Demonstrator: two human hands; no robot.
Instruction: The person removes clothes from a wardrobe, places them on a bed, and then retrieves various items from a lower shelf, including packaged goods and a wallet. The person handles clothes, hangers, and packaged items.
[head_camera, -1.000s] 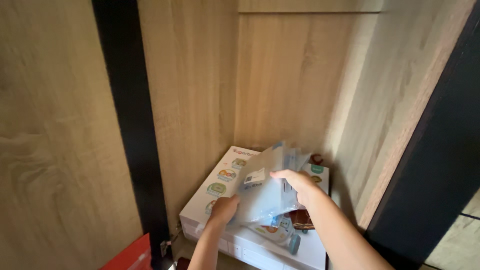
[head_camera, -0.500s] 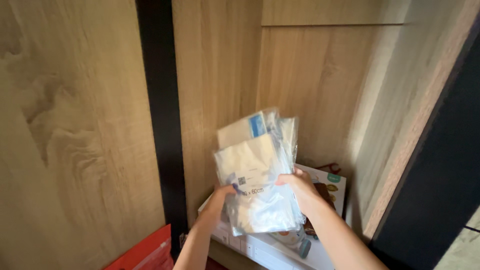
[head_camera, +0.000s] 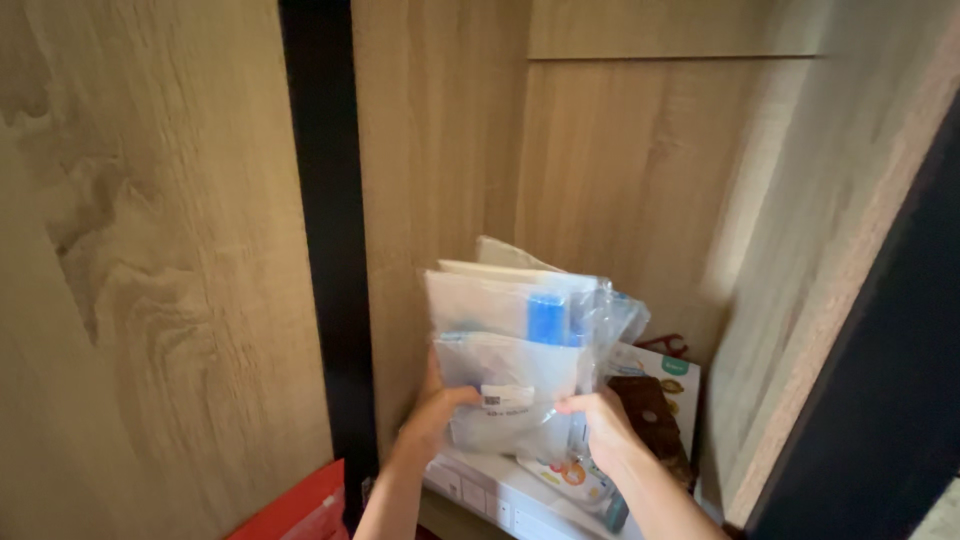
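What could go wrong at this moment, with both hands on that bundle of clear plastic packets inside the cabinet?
The left hand and right hand pinch only the lower part of the stacked plastic packets, so the slippery upper ones may fan out and slide loose. A dropped packet could land on the white box below, or fall into the gap beside the red item.

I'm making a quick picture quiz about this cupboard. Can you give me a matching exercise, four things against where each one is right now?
Things:
1. stack of clear plastic bags
2. white box
3. red bag
4. brown object

Places:
A. bottom left, outside the cupboard
B. lying on the right part of the white box
C. held upright between the left hand and the right hand
D. flat on the cupboard floor, under the hands

Pairs: 1-C, 2-D, 3-A, 4-B
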